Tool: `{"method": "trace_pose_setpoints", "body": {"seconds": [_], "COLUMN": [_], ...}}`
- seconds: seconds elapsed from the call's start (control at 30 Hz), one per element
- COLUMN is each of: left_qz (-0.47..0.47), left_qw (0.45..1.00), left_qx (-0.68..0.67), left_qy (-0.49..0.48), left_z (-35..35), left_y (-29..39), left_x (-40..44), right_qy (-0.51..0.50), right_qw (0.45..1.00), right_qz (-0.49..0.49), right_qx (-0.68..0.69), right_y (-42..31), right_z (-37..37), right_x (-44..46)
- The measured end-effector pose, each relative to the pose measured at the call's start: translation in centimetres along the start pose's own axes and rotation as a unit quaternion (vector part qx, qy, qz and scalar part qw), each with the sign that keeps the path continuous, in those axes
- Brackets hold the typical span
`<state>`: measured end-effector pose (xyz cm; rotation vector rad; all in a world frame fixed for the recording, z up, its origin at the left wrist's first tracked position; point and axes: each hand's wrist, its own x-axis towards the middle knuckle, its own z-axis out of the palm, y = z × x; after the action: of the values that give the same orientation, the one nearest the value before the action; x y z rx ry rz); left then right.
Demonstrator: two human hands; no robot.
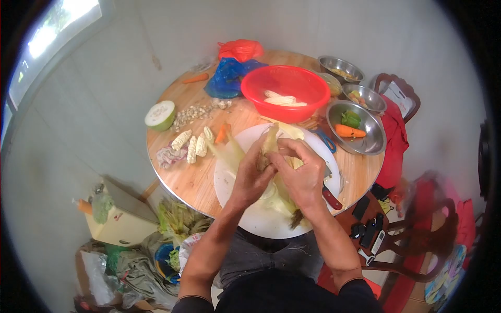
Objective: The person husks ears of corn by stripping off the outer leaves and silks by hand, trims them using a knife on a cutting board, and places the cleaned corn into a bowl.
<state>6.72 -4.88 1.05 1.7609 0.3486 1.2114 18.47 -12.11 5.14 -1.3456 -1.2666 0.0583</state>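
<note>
Above a white round board (224, 180), my left hand (254, 175) is closed around a pale corn husk (270, 140). My right hand (301, 169) is on the right of it, thumb and fingers pinched on the husk's edge. Loose husk leaves (229, 152) spread on the board to the left of and below my hands, one with a dark silky tip (296, 219). Whether a cob is inside the husk is hidden by my fingers. A knife with a dark red handle (332, 198) lies at the board's right edge.
Behind the board, a red basin (285, 112) holds peeled corn. Metal bowls stand at the right, one (370, 141) with a carrot and green pepper. Corn pieces (191, 148), garlic (190, 117), a cut gourd (160, 115) and a blue bag (227, 78) lie left on the wooden table (177, 185).
</note>
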Motion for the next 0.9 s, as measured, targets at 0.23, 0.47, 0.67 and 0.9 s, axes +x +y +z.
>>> {"method": "trace_pose_setpoints", "body": {"seconds": [0.23,0.47,0.67,0.9], "left_qz": [0.042,0.057,-0.039,-0.074], "left_qw": [0.972,0.979,0.998,0.991], "left_qx": [0.180,0.171,-0.046,-0.108], "left_qy": [0.145,0.098,-0.017,-0.029], "left_z": [3.9,3.8,1.6,0.8], "left_y": [1.0,0.8,-0.4,-0.1], "left_x": [-0.3,-0.3,-0.7,-0.6], "right_qy": [0.051,0.068,0.047,-0.007], "right_qw": [0.998,0.989,0.983,0.975], "right_qz": [0.017,0.100,0.138,0.142], "right_qx": [0.034,0.090,0.115,0.169], "right_y": [0.5,1.6,2.7,1.6], "right_z": [0.2,-0.5,-0.4,-1.0], "right_x": [-0.2,-0.6,-0.5,0.5]}}
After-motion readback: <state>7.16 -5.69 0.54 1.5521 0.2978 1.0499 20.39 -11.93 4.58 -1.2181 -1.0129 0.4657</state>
